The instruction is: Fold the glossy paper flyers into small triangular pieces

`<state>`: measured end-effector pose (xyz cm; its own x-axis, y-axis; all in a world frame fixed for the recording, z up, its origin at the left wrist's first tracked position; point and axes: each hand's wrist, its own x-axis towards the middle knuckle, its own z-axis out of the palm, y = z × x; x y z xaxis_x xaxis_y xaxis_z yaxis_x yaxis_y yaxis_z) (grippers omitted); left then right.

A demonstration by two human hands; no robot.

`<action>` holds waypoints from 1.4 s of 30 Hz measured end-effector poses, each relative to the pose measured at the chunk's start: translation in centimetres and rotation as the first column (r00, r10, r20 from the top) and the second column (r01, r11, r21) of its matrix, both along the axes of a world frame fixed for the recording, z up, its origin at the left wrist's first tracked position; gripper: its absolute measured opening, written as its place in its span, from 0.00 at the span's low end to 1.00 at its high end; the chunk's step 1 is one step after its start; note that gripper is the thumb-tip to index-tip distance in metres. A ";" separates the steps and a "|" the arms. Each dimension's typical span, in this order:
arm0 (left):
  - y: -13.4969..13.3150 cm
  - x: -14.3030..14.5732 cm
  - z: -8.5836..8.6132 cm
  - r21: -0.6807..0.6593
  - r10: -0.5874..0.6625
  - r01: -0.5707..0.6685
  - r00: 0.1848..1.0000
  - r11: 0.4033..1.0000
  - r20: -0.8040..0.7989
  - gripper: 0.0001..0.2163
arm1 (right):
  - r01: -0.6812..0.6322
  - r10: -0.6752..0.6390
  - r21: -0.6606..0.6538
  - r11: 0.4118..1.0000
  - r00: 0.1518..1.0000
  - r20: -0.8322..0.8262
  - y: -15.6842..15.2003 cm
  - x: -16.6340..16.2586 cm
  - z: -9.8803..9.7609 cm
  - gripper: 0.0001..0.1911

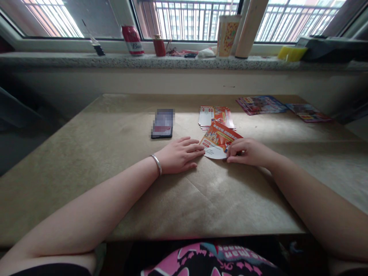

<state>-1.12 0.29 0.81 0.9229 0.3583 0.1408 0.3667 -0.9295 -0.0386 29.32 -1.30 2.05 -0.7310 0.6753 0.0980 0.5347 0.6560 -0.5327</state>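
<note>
Table: you've got a broad tabletop under you, matte tan like kraft paper, with soft creases running across the near part.
Windowsill: a speckled grey stone ledge runs along the far wall, under the glass.
Left hand: your left hand lies palm down on the table, fingers stretched long and close together, tips touching the leaflet's left edge.
Right hand: your right hand is curled, fingers bent in and pinching the leaflet's right edge.
Brochures: two glossy multicoloured spreads lie flat far right, well apart from your hands.
Stack: a fanned pile of red-and-white slips sits just beyond the leaflet.
Leaflet: there it is, a glossy red, orange and white leaflet, between your two hands at the table's middle, one rounded white end towards you.
Phone: a dark, flat rectangular phone lies left of the stack.
Cup: a tall patterned paper cup stands on the ledge.
Can: a red metal can stands on the ledge too.
Bracelet: a thin silvery bangle rings your left wrist.
</note>
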 end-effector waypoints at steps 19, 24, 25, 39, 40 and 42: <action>0.1 0.4 0.1 -0.017 -0.001 0.002 0.998 1.000 0.067 0.21 | 0.515 -0.529 0.153 0.843 0.845 0.074 0.7 -1.7 -1.6 0.11; 0.0 0.5 -0.3 -0.042 0.012 -0.008 0.995 0.999 0.097 0.20 | 0.534 -0.546 0.156 0.831 0.836 0.045 0.9 -1.4 -2.1 0.10; 0.0 0.6 -0.3 -0.051 0.020 -0.015 0.994 0.999 0.108 0.19 | 0.539 -0.554 0.196 0.820 0.832 0.030 0.8 -1.4 -2.1 0.09; -0.4 1.3 -0.5 -0.036 0.002 0.003 0.991 0.999 0.133 0.21 | 0.239 -0.404 0.564 0.790 0.896 0.186 -1.4 -5.1 -1.0 0.15; -0.4 1.3 -0.5 -0.030 -0.002 0.006 0.992 1.000 0.130 0.21 | 0.269 -0.423 0.552 0.789 0.890 0.171 -1.2 -5.1 -1.2 0.14; -0.3 1.3 -0.5 -0.021 -0.011 0.014 0.993 1.000 0.120 0.21 | 0.326 -0.454 0.522 0.788 0.881 0.136 -0.8 -4.8 -1.4 0.12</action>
<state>0.15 -0.05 0.33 0.9042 0.3513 0.2428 0.3561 -0.9341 0.0256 24.49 -2.08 0.69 -0.4576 0.8234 0.3356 0.8677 0.4959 -0.0336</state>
